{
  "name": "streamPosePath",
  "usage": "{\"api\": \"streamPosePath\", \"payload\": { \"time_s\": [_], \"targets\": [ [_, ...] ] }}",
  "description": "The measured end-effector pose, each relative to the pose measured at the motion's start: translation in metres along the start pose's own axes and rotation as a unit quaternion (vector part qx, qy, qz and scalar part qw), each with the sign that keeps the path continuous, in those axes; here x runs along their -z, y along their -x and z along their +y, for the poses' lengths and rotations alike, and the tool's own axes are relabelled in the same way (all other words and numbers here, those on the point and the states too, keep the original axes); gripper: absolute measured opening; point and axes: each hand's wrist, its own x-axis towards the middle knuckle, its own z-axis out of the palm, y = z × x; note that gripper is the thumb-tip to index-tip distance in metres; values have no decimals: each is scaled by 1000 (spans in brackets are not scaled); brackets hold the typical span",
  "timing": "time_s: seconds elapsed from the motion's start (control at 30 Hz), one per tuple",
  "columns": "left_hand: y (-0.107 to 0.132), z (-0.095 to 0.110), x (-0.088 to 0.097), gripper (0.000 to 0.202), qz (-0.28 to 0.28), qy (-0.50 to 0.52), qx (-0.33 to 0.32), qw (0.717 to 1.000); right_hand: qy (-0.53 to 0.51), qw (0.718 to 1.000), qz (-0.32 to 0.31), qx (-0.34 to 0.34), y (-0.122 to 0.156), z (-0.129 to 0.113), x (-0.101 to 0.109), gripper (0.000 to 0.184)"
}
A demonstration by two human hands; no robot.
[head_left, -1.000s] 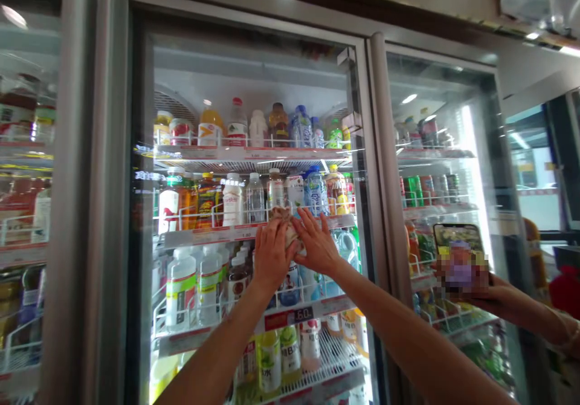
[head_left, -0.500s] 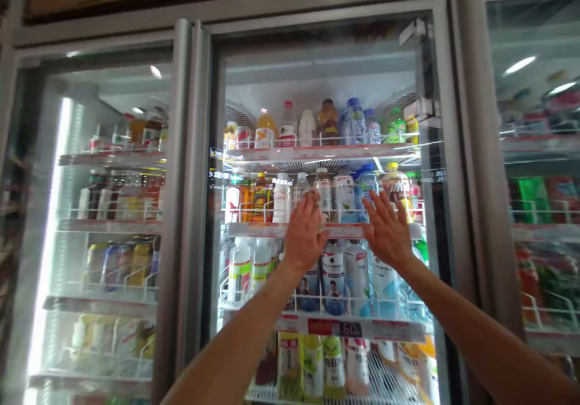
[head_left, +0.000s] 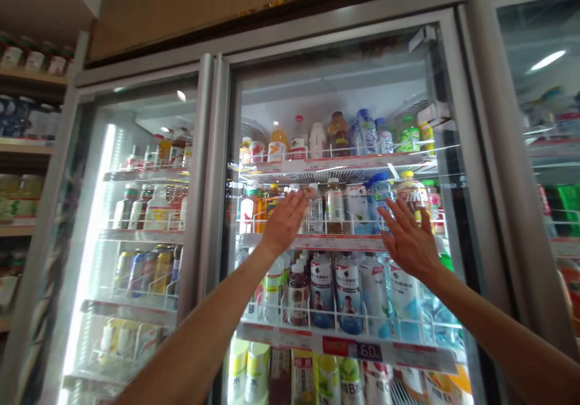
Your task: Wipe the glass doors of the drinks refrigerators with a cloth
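Both my hands are raised in front of the glass door (head_left: 330,84) of the middle drinks cooler, which looks closed. My left hand (head_left: 284,222) has its fingers stretched out, close together, over the second shelf; a faint skin-coloured patch beside the fingertips looks like a reflection. My right hand (head_left: 410,239) is spread wide, palm towards the glass, before a blue-capped bottle (head_left: 380,190). Neither hand holds anything. I cannot tell whether the fingers touch the glass. Below them, large bottles with dark blue and white labels (head_left: 348,290) stand behind a wire rail.
A vertical metal frame post (head_left: 212,175) divides this cooler from the lit left cooler (head_left: 149,236). A third cooler (head_left: 544,169) stands at right behind another thick post (head_left: 492,121). Open shelves with jars (head_left: 34,60) are at far left. Wood panelling (head_left: 190,6) runs above.
The view has swung left, showing the open shelves. My left hand has moved left across the second shelf, farther from my right hand. Both hands stay raised with fingers extended.
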Motion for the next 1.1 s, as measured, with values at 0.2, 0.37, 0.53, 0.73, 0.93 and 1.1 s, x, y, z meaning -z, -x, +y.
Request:
{"api": "streamPosePath", "payload": {
  "time_s": [0.2, 0.37, 0.53, 0.73, 0.93, 1.1],
  "targets": [
    [-33, -19, 0, 44, 115, -31, 155, 981, 28, 998, 19, -54, -7, 11, -2, 49],
    [-50, -24, 5, 41, -5, 4, 5, 1000, 33, 998, 48, -38, -5, 11, -3, 48],
    [-55, -51, 13, 44, 130, -18, 209, 969, 27, 998, 24, -57, -5, 10, -4, 50],
    [-75, -3, -9, 43, 0, 29, -18, 999, 10, 999, 17, -34, -7, 21, 2, 49],
    [-96, -3, -7, 47, 92, -2, 124, 988, 22, 999, 14, -21, -7, 41, 9, 49],
    [-110, 65, -32, 45, -33, 43, -77, 996, 4, 993, 96, -74, -1, 43, 6, 52]
  ]
}}
